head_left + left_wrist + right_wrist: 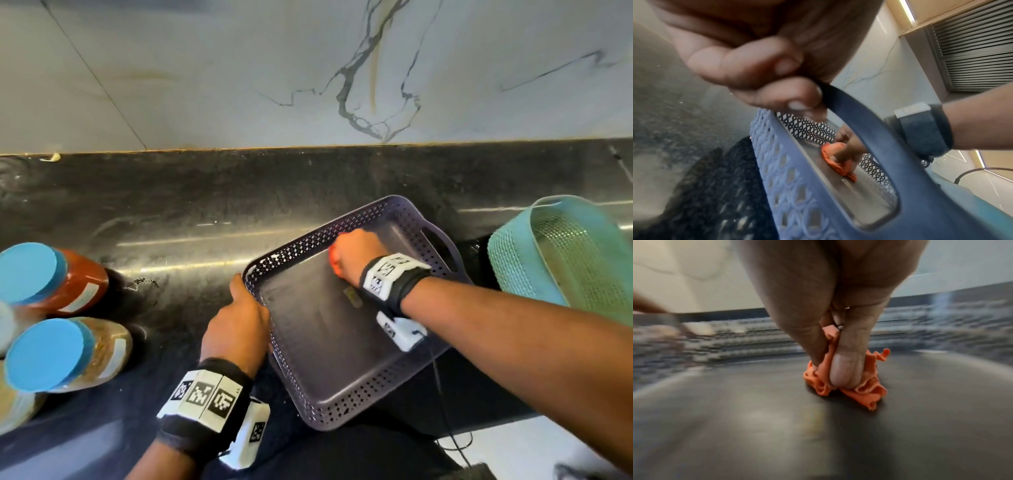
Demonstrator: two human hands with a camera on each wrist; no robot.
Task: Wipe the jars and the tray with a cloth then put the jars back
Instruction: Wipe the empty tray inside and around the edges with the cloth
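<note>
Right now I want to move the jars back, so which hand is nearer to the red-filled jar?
Left. The left hand grips the tray rim on the side facing the red-filled jar; the right hand wipes inside the tray, farther away.

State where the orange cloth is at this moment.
In the head view, the orange cloth is bunched under the right hand, on the floor of the purple tray near its far wall.

You are in a home kitchen. You stand at a shiny black stone counter (205, 212) with a white marble wall (239, 68) behind it. Food jars (51, 277) with blue lids and a green basket (561, 253) sit there.
</note>
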